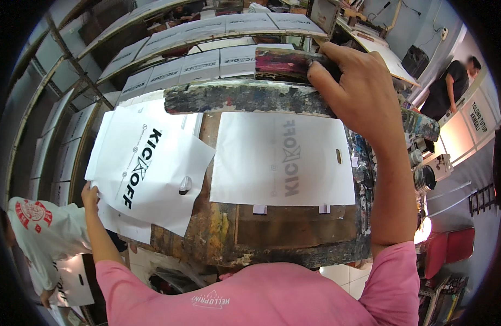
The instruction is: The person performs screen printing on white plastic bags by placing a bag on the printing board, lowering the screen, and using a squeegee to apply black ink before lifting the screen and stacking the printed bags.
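Note:
My left hand (90, 195) pinches the outer edge of a white bag (158, 179) with black print and a punched handle slot. This bag lies slanted over other white sheets at the table's left. My right hand (353, 89) is raised at the back, its fingers wrapped round an ink-stained wooden piece (280, 65), whose exact kind is hard to tell. Just below it runs a long, paint-caked wooden bar (245, 98), perhaps a printing frame's edge. Flat on the board between my arms rests another white bag (245, 163), grey print showing faintly through it.
Small pale tabs (259, 209) stick out at the flat bag's near edge on the stained wooden table (294, 255). Racks (201, 65) of printed white bags stand behind and left. A person in a white shirt (60, 233) is at left; another in black (448, 89) stands by a door.

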### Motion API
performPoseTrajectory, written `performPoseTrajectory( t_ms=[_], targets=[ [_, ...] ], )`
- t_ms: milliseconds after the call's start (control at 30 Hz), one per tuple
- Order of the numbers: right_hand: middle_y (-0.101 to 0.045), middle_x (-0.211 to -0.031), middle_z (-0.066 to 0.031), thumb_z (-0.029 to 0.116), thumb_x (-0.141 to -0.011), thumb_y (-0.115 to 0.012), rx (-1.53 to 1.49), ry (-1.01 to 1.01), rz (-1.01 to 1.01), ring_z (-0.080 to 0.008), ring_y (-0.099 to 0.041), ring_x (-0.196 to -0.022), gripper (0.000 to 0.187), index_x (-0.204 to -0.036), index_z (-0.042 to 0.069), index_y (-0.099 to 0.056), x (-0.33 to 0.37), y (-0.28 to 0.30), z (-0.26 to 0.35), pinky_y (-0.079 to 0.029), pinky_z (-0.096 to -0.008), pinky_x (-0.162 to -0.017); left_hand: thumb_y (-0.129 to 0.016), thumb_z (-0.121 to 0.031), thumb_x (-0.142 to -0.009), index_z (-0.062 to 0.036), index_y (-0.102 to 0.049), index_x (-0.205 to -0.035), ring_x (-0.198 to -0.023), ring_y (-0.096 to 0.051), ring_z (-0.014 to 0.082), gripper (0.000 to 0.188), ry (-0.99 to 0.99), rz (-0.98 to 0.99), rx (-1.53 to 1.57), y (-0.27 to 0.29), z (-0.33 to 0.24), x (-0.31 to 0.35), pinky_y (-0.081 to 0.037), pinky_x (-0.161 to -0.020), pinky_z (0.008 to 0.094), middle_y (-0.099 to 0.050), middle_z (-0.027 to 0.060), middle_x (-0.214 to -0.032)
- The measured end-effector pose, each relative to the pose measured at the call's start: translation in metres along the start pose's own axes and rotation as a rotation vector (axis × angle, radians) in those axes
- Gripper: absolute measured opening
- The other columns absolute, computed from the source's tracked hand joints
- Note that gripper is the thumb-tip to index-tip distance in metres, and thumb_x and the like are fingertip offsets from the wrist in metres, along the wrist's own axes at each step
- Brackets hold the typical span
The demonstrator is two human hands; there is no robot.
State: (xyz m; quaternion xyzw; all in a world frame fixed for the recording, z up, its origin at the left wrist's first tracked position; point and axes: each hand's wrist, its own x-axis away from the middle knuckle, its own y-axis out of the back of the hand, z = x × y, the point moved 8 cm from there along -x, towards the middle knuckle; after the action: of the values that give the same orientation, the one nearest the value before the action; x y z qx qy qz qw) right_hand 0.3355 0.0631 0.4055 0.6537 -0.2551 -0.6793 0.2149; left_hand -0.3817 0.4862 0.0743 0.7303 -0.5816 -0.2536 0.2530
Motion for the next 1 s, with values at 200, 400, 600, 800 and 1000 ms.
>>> performPoseTrajectory(
  t_ms=[200, 400, 600, 800, 1000],
  targets=[
    [-0.067, -0.081, -0.0224, 0.041, -0.088, -0.062, 0.066, -0.142, 0.102, -0.0421, -0.063, -0.082, 0.051, -0.118, 0.0, -0.063, 0.006, -0.006, -0.003, -0.046, -0.0469, -0.089, -0.071, -0.016, -0.096, 0.0003, -0.047, -0.15, -0.133, -0.055, 0.0283, 0.062, -0.336, 0.33, 0.418, -0.14, -0.275, 0.234, -0.036, -0.116, 0.0395, -0.061, 0.0217, -0.14],
    [-0.06, -0.113, -0.0168, 0.042, -0.088, -0.069, 0.176, 0.016, 0.479, -0.0348, -0.056, -0.105, 0.069, -0.137, -0.003, -0.052, 0.133, -0.048, 0.04, -0.042, -0.0482, -0.093, -0.065, -0.082, -0.077, 0.0038, -0.023, -0.152, -0.14, -0.043, 0.0409, 0.121, 0.105, 1.121, 1.646, -0.199, -0.342, 0.462, -0.026, -0.122, 0.0622, -0.045, 0.0263, -0.147],
    [-0.064, -0.107, -0.0124, 0.033, -0.085, -0.075, -0.204, -0.223, 0.81, -0.0318, -0.06, -0.101, 0.036, -0.112, 0.009, -0.069, 0.272, -0.102, 0.058, -0.049, -0.0453, -0.086, -0.04, -0.093, -0.081, 0.0141, -0.017, -0.148, -0.133, -0.048, 0.0453, 0.129, 0.769, 0.953, 1.194, -0.278, -0.201, 0.502, -0.04, -0.116, 0.0552, -0.044, 0.0353, -0.138],
    [-0.063, -0.105, -0.0097, 0.029, -0.076, -0.082, -0.223, -0.176, 0.81, -0.0296, -0.061, -0.097, 0.047, -0.116, 0.009, -0.066, 0.307, -0.154, 0.058, -0.053, -0.0408, -0.079, -0.028, -0.097, -0.08, 0.0248, -0.008, -0.143, -0.13, -0.05, 0.0486, 0.138, 0.816, 0.901, 1.076, -0.293, -0.169, 0.503, -0.045, -0.11, 0.056, -0.046, 0.0409, -0.131],
    [-0.06, -0.099, -0.0089, 0.027, -0.078, -0.081, -0.139, -0.124, 0.663, -0.0312, -0.061, -0.096, 0.041, -0.109, 0.01, -0.062, 0.246, -0.244, -0.015, -0.053, -0.044, -0.079, -0.017, -0.095, -0.082, 0.0262, -0.032, -0.12, -0.127, -0.052, 0.052, 0.128, 0.709, 0.917, 1.101, -0.292, -0.166, 0.505, -0.043, -0.11, 0.0627, -0.052, 0.0419, -0.121]
  ],
)
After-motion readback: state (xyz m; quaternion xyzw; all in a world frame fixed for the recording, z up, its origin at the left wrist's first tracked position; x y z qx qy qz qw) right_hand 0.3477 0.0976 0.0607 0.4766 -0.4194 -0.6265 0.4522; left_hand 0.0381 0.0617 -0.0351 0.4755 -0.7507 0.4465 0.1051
